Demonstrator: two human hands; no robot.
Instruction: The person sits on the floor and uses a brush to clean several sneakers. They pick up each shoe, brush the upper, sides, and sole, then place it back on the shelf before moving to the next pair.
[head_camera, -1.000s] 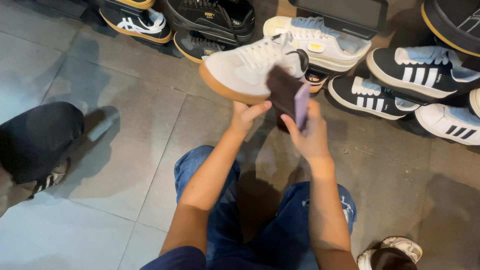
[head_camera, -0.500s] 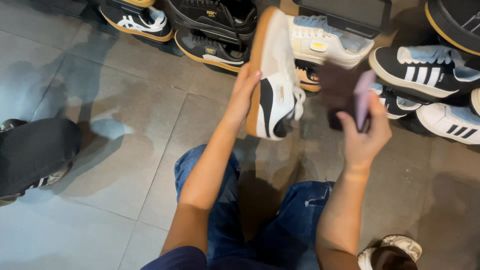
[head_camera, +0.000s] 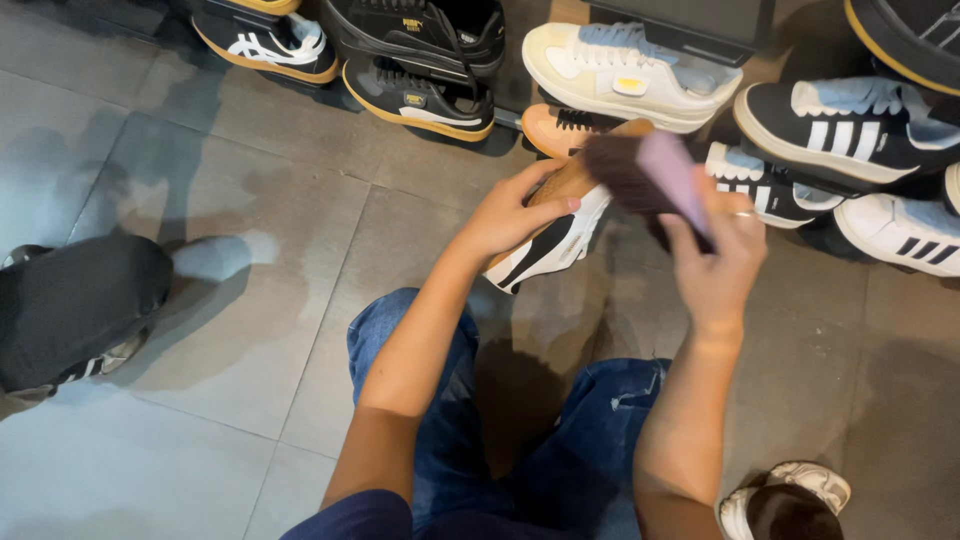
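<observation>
The held sneaker was white with a black stripe and tan gum sole. The brush had dark bristles and a lilac back. The jeans were blue, the floor tiles grey.

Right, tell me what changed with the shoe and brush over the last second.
The left hand turned the white sneaker over, gum sole now facing up. The right hand swung the brush out, then back onto the sole. Both grips held; the shoes on the floor stayed put.

Brush blurred; sneaker partly hidden (behind hands).
</observation>
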